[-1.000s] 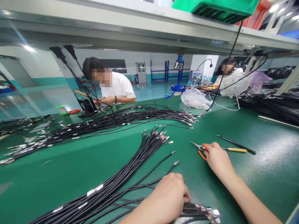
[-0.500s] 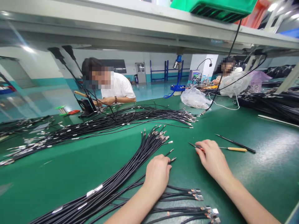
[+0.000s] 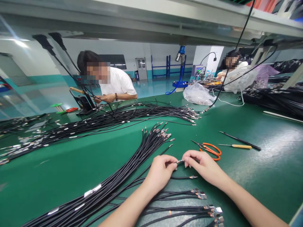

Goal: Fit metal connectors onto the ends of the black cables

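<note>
My left hand [image 3: 161, 170] is closed, pinching a black cable [image 3: 175, 163] near its stripped end. At that cable's tip, the thumb and fingers of my right hand [image 3: 201, 164] are pressed together on the fine wire end. Just beyond my right hand lie scissors [image 3: 214, 155] with orange handles, untouched. A large bundle of black cables [image 3: 132, 164] runs past my left hand, bare ends pointing away from me. Below my hands, another stripped cable [image 3: 183, 177] lies on the green table, near cables with metal connectors [image 3: 199, 194] fitted.
To the right lie a yellow-handled pick [image 3: 241, 146] and a black pen-like tool [image 3: 239, 140]. A second cable bundle [image 3: 132, 115] stretches across the table, with a plastic bag [image 3: 199, 94] behind it. Two co-workers sit opposite. A shelf [image 3: 142, 25] hangs overhead.
My right hand has let go of the scissors and moved left to the cable tip at my left hand. One stripped cable now lies apart, below my left hand.
</note>
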`<state>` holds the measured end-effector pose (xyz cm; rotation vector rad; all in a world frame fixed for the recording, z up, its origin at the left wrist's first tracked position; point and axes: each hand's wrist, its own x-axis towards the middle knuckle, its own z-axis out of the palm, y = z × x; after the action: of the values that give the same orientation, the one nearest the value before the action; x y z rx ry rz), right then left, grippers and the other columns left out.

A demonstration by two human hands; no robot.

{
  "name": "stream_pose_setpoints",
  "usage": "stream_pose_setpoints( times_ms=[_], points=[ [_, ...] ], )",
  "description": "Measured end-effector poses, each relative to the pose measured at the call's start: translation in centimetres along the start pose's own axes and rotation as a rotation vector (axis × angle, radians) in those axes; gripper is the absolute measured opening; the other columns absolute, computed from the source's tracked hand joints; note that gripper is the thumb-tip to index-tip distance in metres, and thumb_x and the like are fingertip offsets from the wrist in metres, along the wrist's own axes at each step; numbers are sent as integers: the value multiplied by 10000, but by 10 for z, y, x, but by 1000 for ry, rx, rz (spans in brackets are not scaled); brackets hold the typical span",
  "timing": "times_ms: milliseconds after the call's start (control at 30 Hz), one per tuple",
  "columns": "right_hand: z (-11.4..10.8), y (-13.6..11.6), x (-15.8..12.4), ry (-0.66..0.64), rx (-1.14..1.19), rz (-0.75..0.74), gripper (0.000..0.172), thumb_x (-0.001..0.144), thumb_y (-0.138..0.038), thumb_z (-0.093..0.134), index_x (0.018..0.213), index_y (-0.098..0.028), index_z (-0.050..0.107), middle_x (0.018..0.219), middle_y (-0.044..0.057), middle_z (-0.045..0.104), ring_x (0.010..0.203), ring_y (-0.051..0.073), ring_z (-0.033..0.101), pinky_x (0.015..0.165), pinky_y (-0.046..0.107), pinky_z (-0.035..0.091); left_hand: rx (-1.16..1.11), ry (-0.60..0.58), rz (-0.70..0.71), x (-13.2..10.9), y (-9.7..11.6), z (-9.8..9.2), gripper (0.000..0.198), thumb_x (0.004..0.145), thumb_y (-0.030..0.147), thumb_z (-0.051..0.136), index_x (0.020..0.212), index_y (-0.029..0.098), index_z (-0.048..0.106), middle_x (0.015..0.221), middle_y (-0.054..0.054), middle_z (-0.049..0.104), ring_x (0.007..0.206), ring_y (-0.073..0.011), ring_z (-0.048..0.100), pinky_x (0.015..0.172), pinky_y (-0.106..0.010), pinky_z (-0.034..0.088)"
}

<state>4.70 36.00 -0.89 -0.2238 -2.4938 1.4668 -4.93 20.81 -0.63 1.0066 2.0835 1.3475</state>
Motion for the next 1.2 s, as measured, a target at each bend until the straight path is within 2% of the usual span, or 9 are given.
stream_pose_setpoints(
  times_ms=[67,167,267,367,700,900,1200],
  points=[
    [0,-1,-1,-12,25,8,228,834,-303,464,674,-187,579,655,-3,580,659,150,525,646,258,402,-52,-20,9,0,-1,1,191,702,200,524,767,146,695,716,-29,668,673,-157,545,648,-250,399],
    [2,-2,-1,-21,39,2,169,813,-310,495,732,-194,588,680,-8,580,673,153,524,637,250,400,-151,-50,-24,1,-2,0,182,694,219,546,759,128,690,666,-26,646,625,-142,522,627,-246,398],
    [2,-4,-2,-26,9,0,185,810,-293,484,671,-195,556,635,-17,553,642,147,503,624,250,388,-222,-85,-67,2,-1,-1,180,681,248,581,742,115,687,622,-20,619,587,-128,496,613,-245,394],
    [2,-5,-2,-43,16,35,213,815,-287,468,632,-193,526,605,-21,542,612,139,493,607,250,382,-260,-82,-72,1,1,-2,206,674,274,608,782,118,689,664,-27,628,594,-123,489,613,-244,390],
    [-1,-6,-3,-102,193,83,242,808,-323,491,618,-178,530,573,-24,526,559,116,474,556,228,367,-470,-124,-175,-2,11,-4,182,597,260,684,700,111,695,612,-16,620,573,-101,465,602,-225,343],
    [-1,-8,-4,-115,276,83,213,797,-285,505,620,-170,535,564,-31,515,551,106,465,552,226,364,-482,-155,-177,-3,11,-6,147,630,238,658,697,112,691,584,-1,597,520,-73,389,547,-215,279],
    [1,-9,-5,-99,223,70,181,788,-264,504,635,-174,535,552,-40,509,532,105,463,532,225,362,-460,-56,-182,-3,13,0,146,613,251,675,649,109,675,569,-2,581,531,-83,420,560,-224,312]
  ],
)
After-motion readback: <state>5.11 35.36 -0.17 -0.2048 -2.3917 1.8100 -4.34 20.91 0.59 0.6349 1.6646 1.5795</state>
